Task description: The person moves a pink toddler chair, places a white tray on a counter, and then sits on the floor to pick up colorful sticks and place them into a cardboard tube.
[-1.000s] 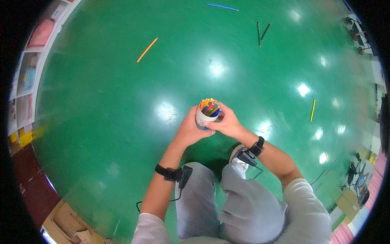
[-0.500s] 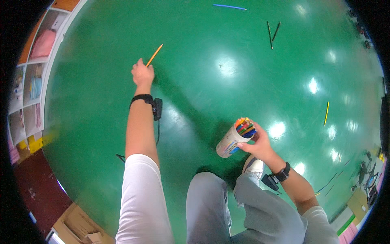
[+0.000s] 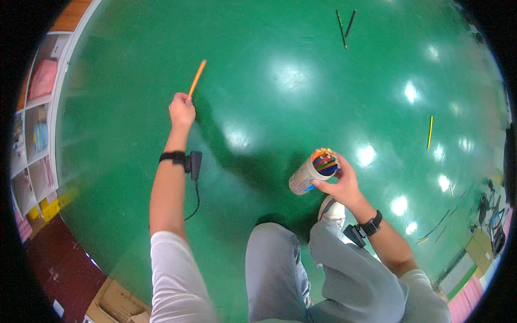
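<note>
At the upper left, my left hand [image 3: 182, 110] is closed on one end of an orange pencil [image 3: 197, 78], whose other end points up and away over the floor. My right hand [image 3: 343, 182] wraps round the upper side of a whitish cylindrical tub [image 3: 302, 180], tilted with its mouth toward the upper right. Packed inside the tub are several coloured pencils [image 3: 325, 160], among them orange, red, green and blue ones. The fingers behind the tub are partly hidden.
Two dark pencils [image 3: 342, 29] lie in a V on the green floor [image 3: 258, 118], far ahead. A yellow pencil [image 3: 430, 132] lies at the right, with several thin pencils [image 3: 437, 225] lower right. White shelves [image 3: 40, 134] line the left; a cardboard box [image 3: 116, 304] stands lower left.
My left hand has drawn back toward me and slightly left, lifting the orange pencil. The tub in my right hand has shifted little. The view has moved, so the far blue pencil is out of sight.
</note>
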A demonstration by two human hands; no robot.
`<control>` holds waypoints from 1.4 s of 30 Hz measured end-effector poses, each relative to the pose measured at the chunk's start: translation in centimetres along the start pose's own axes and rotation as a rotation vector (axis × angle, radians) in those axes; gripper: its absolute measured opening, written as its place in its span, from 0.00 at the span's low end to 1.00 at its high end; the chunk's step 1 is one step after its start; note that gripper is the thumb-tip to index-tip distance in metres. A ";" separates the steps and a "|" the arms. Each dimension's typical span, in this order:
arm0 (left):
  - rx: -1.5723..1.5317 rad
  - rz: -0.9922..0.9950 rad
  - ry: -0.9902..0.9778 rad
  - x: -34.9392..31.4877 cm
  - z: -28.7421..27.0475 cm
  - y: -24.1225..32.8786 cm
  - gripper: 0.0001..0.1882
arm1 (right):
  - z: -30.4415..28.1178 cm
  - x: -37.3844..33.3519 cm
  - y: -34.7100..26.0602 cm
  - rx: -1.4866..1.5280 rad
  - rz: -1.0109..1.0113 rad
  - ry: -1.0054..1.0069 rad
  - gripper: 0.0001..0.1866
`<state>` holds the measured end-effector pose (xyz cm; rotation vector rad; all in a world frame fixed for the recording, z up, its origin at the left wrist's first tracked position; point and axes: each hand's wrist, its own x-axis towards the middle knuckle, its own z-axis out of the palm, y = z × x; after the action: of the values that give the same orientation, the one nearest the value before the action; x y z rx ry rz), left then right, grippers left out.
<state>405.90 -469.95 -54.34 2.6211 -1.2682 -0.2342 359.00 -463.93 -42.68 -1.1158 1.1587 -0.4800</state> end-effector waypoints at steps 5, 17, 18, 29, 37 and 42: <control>-0.478 0.210 -0.292 -6.0 -8.5 4.7 0.08 | 0.8 2.3 -2.4 -0.194 -0.147 0.047 0.42; -0.703 0.689 -0.202 -14.8 -19.8 15.1 0.03 | 2.9 3.1 -3.2 -0.330 -0.249 0.004 0.40; -0.667 0.767 -0.194 -15.1 -19.6 15.8 0.02 | 3.3 2.9 -3.1 -0.336 -0.268 -0.007 0.39; -0.596 0.767 -0.463 -19.2 -14.4 18.5 0.29 | 2.0 1.1 -3.8 -0.308 -0.326 0.063 0.38; -0.797 0.413 -0.860 -22.4 -9.5 17.2 0.42 | 1.7 1.0 -5.9 -0.029 -0.307 -0.101 0.40; -0.964 0.168 -0.791 -23.5 -7.3 15.4 0.35 | -2.6 8.4 -5.8 -0.391 -0.514 -0.246 0.27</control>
<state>381.58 -459.84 -42.11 1.5843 -1.1042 -1.5117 361.20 -474.22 -41.51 -1.7776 0.7570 -0.4999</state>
